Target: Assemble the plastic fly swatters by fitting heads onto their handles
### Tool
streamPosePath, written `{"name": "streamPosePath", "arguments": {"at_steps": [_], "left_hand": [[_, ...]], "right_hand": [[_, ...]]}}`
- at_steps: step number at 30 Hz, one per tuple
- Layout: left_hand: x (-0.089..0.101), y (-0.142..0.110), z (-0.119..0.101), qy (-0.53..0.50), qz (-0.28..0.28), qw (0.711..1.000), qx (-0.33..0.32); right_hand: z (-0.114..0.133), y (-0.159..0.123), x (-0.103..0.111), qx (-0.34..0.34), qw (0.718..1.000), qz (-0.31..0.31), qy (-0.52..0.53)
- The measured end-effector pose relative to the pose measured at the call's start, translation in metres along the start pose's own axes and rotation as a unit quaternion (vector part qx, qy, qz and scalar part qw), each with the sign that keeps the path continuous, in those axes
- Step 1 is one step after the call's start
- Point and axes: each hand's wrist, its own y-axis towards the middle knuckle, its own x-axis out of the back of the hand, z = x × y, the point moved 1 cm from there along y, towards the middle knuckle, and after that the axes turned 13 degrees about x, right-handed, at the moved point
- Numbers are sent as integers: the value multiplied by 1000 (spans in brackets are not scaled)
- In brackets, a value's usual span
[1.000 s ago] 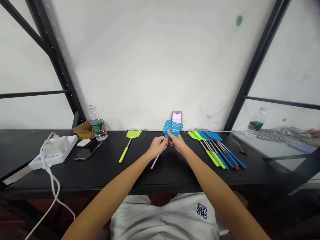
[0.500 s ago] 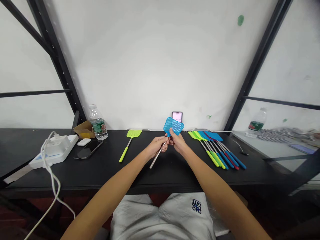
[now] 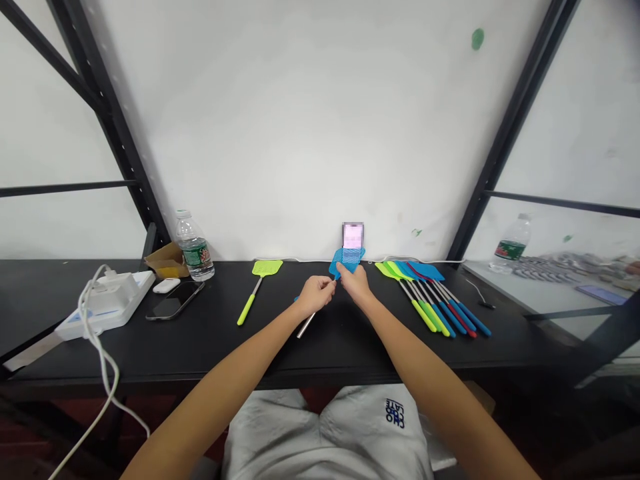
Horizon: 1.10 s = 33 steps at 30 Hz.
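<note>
A blue fly swatter head (image 3: 345, 259) of perforated plastic stands tilted in front of me, partly in front of an upright phone. My right hand (image 3: 354, 280) grips its lower edge, thumb pressed on the front. Close beside it, my left hand (image 3: 318, 293) has its fingers pinched near the base of the head. A bare metal rod (image 3: 306, 325) juts out below the left hand; the hand hides where rod and head meet. A speck of blue shows by the left wrist, too small to identify. To the left lies a lime-green fly swatter (image 3: 256, 288).
Several green, blue and red fly swatters (image 3: 434, 300) lie fanned out on the right of the black table (image 3: 200, 350). At left are a water bottle (image 3: 195, 247), cardboard box (image 3: 167, 260), white case (image 3: 167, 285), dark phone (image 3: 175, 300) and power strip (image 3: 107, 303). The pink-screened phone (image 3: 353, 235) leans on the wall.
The blue head has dropped lower and tilted, uncovering more of the phone behind it. My left hand has turned over the rod and hides more of it. Both hands remain close together.
</note>
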Motion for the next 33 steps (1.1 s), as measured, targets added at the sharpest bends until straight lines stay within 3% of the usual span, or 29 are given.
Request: {"name": "streamPosePath", "arguments": {"at_steps": [6,9,12,17,23,27,30,33], "left_hand": [[0,-10,-5,191,-115,969,-103],[1,-15,-8,249,-149,950,-113],[2,-17,-8,273,-138,944,-122],[3,-16,-7,256,-126,951,-116],[2,-16,-7,241,-111,959,-102],[2,-15,-6,248,-117,958,-87],[2,-15,-6,259,-120,955,-82],[2,-17,-8,269,-119,952,-80]], "right_hand": [[-2,1,4,21,990,-31,-133],[-10,8,12,8,986,-81,-147],[-17,15,26,17,986,-93,-141],[-24,19,39,-4,979,7,-203],[-35,22,39,-8,970,54,-235],[-44,24,45,-40,962,39,-268],[-43,24,48,-56,950,32,-306],[-34,21,48,-83,925,75,-364]]}}
